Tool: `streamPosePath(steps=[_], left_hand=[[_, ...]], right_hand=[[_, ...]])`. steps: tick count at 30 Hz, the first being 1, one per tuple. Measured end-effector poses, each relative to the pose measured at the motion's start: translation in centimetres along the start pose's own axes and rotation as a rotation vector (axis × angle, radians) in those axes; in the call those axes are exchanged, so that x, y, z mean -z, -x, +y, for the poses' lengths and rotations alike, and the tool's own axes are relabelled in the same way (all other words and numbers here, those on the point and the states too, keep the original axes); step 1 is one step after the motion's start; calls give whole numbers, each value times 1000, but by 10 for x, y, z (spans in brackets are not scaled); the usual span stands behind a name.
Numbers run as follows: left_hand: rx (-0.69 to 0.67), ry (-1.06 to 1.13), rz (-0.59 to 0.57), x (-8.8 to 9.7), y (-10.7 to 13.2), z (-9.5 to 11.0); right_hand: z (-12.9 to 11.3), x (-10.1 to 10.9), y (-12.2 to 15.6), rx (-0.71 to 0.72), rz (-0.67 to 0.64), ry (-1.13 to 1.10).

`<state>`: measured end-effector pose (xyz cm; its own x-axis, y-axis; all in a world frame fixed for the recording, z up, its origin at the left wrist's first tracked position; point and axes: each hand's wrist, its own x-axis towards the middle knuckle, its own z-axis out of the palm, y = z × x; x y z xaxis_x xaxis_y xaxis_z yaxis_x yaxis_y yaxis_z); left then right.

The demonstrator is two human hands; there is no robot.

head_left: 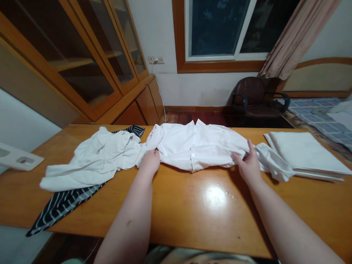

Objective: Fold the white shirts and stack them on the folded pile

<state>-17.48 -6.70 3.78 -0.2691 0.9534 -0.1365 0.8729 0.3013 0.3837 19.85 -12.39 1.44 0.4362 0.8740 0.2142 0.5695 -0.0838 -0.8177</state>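
A white button-up shirt (176, 141) lies across the wooden table in front of me, its collar pointing away and its lower part folded up. My left hand (150, 161) is closed at the shirt's left lower corner, with the fingertips partly hidden. At the right side, my right hand (249, 165) grips the shirt's edge between thumb and fingers, the index finger pointing up. One sleeve (275, 163) stretches out past my right hand. To the left, a crumpled white garment (96, 156) rests on a black-and-white striped cloth (71, 200) and meets the shirt's left side.
A stack of folded white cloth (308, 152) sits on the table (187, 212) at the right, by the sleeve. A white plastic object (20, 157) juts in at the left edge. Beyond the table are a glass-door cabinet (115, 88) and a brown armchair (253, 97).
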Motion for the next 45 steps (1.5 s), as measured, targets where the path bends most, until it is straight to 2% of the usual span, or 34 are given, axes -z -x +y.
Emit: streamPosePath(steps=[2, 5, 7, 9, 11, 13, 17, 19, 22, 24, 26, 28, 31, 33, 37, 39, 42, 45], left_hand=[[-9, -1, -29, 2, -4, -6], [-60, 21, -44, 2, -7, -10], [-114, 50, -41, 0, -7, -11], [-155, 100, -13, -1, -5, -9], [-174, 166, 49, 1, -3, -6], [-173, 228, 115, 3, -1, -4], [-147, 347, 227, 4, -2, -5], [-109, 480, 268, 0, -5, -7], [-54, 805, 240, -6, -9, -7], [-74, 1012, 211, -9, -9, -5], [-143, 1153, 196, -8, -7, -1], [-237, 1219, 151, -5, -2, 4], [-382, 1176, 0, -2, 7, 9], [-420, 1017, -59, -2, 11, 10], [-303, 500, -48, -5, 14, 8], [-270, 332, -70, -5, 13, 7], [-309, 310, -27, -4, 12, 6], [-351, 482, 119, -3, 11, 6]], right_hand=[[1, 3, -2, 16, -63, 130], [1, 5, -2, 106, -331, 333], [0, 4, 1, 166, -491, 388], [-3, 3, 3, 219, -546, 364], [-5, 3, 4, 241, -507, 280], [-5, 4, 3, 198, -403, 181], [-2, 4, -3, 18, -131, -116], [3, 3, -7, -94, -105, -346], [12, 2, -14, -278, -115, -635], [16, 2, -19, -353, -74, -740], [18, 2, -22, -346, -35, -809], [17, 1, -22, -275, -37, -831], [9, -1, -18, -162, -91, -715], [5, -2, -12, -104, -121, -539], [3, -4, -3, -64, -153, -72], [7, -4, -2, -85, -157, 56], [13, -6, -5, -87, -69, 42], [15, -7, -10, -75, 26, -194]])
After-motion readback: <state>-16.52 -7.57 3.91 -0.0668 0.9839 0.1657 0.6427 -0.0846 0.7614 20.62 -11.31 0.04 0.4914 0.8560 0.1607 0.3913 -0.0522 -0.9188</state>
